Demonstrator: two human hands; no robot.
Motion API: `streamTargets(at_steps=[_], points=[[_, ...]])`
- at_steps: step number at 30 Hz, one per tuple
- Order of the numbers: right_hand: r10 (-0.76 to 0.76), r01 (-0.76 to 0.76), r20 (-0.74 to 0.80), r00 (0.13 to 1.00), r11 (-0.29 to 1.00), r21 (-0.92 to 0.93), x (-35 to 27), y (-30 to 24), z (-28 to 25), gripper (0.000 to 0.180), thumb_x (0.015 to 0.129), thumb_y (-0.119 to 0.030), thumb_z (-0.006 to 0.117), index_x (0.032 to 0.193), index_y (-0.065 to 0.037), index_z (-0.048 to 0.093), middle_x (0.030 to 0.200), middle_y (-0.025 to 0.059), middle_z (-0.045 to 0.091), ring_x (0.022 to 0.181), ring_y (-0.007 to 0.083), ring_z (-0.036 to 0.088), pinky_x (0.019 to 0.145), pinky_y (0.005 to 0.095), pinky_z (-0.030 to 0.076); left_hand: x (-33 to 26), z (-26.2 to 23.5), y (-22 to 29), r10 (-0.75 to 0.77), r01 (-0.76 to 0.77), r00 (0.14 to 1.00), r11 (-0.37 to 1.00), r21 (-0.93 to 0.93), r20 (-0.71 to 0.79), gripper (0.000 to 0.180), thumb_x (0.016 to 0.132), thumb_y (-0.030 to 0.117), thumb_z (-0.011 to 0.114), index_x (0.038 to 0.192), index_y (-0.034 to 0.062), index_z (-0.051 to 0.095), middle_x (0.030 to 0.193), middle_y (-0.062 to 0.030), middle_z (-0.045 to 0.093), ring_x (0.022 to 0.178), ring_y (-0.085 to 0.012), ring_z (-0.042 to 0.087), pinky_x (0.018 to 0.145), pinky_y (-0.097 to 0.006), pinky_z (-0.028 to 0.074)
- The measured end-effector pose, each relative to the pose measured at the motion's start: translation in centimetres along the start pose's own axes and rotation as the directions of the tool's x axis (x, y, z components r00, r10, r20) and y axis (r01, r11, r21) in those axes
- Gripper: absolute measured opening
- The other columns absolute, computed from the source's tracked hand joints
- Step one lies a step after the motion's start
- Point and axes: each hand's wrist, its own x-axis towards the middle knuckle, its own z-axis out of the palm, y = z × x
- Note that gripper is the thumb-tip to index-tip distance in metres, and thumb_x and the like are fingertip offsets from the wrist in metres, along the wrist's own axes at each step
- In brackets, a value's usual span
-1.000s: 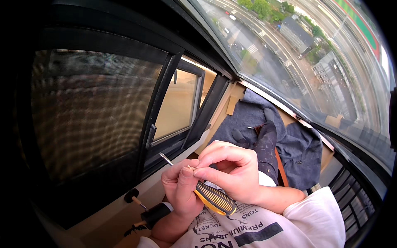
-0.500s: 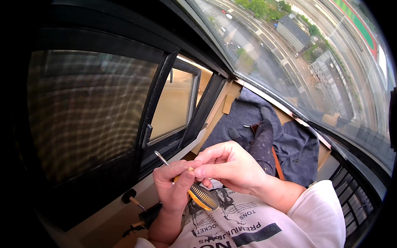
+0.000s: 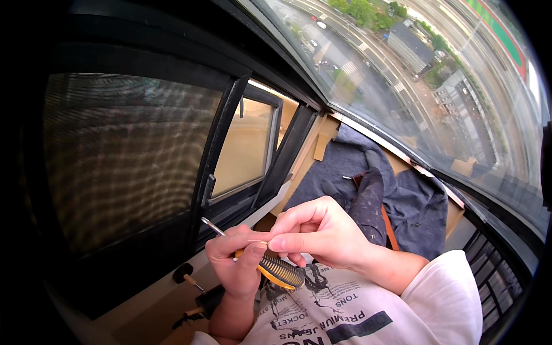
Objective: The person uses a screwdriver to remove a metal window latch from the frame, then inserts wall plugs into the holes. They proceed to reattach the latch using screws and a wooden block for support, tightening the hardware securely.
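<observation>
Farthest to my left, well apart from my grip, is a dark mesh screen [image 3: 126,167]. Nearer, below and to the left of my hands, lies a mallet [image 3: 183,272] with a round black head, a black cylinder [image 3: 208,299] just beside my left forearm.

My left hand [image 3: 234,261] is closed around a screwdriver [image 3: 282,272]: the metal shaft pokes out beyond my knuckles to the upper left, and the yellow-and-black handle slants out under my palm to the lower right. I judge it light to moderate in weight and stiff, the ribbed handle unlikely to slip; the handle is the place to hold it, as the bare shaft would be slicker.

At the tip of my left thumb, above the handle, sits a small pale piece [image 3: 263,242]. Fingers hide most of it, so I cannot tell its shape. It looks very light and easy to drop, best taken by its edges with fingertips.

My right hand [image 3: 322,236] comes in from the other side, thumb and forefinger pinched on that piece, its remaining fingers curled above the handle's end. Beyond my right hand, a grey cloth [image 3: 422,210] spreads around my legs.
</observation>
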Motion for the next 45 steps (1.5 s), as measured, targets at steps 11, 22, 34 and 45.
streamTargets(at_steps=[11, 22, 34, 45], points=[[-0.437, 0.414, -0.04, 0.899, 0.874, -0.255, 0.2, 1.4, 2.0, 0.011, 0.094, -0.004, 0.074, 0.102, 0.003, 0.077, 0.095, 0.0051, 0.072, 0.081, 0.0064, 0.066, 0.066, 0.02, 0.051, -0.7, 1.5, -0.2, 0.125, -0.128, 0.982, 0.992, -0.011, -0.14, 0.021, 0.102, 0.023, 0.061, 0.104, 0.0016, 0.064, 0.083, -0.0001, 0.054, 0.072, -0.0078, 0.056, 0.064, -0.024, 0.046], [-0.501, 0.517, 0.131, 0.856, 0.836, -0.18, 4.8, 0.6, 4.3, 0.008, 0.092, 0.002, 0.072, 0.099, 0.006, 0.072, 0.095, 0.009, 0.071, 0.087, 0.0122, 0.071, 0.079, 0.0247, 0.058, 0.7, -0.3, 2.0, 0.207, -0.196, 0.953, 0.978, 0.072, -0.223, 0.042, 0.104, 0.037, 0.061, 0.105, -0.0041, 0.068, 0.088, -0.0036, 0.065, 0.08, -0.0086, 0.061, 0.071, -0.024, 0.048], [-0.99, 0.987, 0.05, -0.13, -0.125, 0.097, 17.0, -14.2, 24.4, 0.005, 0.084, -0.002, 0.075, 0.086, 0.001, 0.071, 0.076, 0.0106, 0.07, 0.066, 0.0178, 0.071, 0.061, 0.0268, 0.055, -6.9, -6.0, -4.2, -0.42, 0.357, 0.868, 0.898, -0.256, -0.264, 0.038, 0.107, 0.035, 0.057, 0.114, -0.0011, 0.067, 0.068, 0.0052, 0.048, 0.063, -0.0075, 0.046, 0.06, -0.023, 0.039], [-0.993, 0.946, -0.002, -0.118, -0.112, 0.305, 18.0, -16.1, 28.4, 0.008, 0.086, -0.003, 0.072, 0.089, 0.004, 0.073, 0.081, 0.0143, 0.074, 0.071, 0.0198, 0.074, 0.065, 0.0282, 0.058, -6.9, -5.9, -2.3, -0.299, 0.313, 0.914, 0.95, 0.007, -0.276, 0.034, 0.11, 0.03, 0.051, 0.105, -0.0002, 0.066, 0.072, 0.0045, 0.047, 0.067, -0.0068, 0.044, 0.062, -0.023, 0.037]])
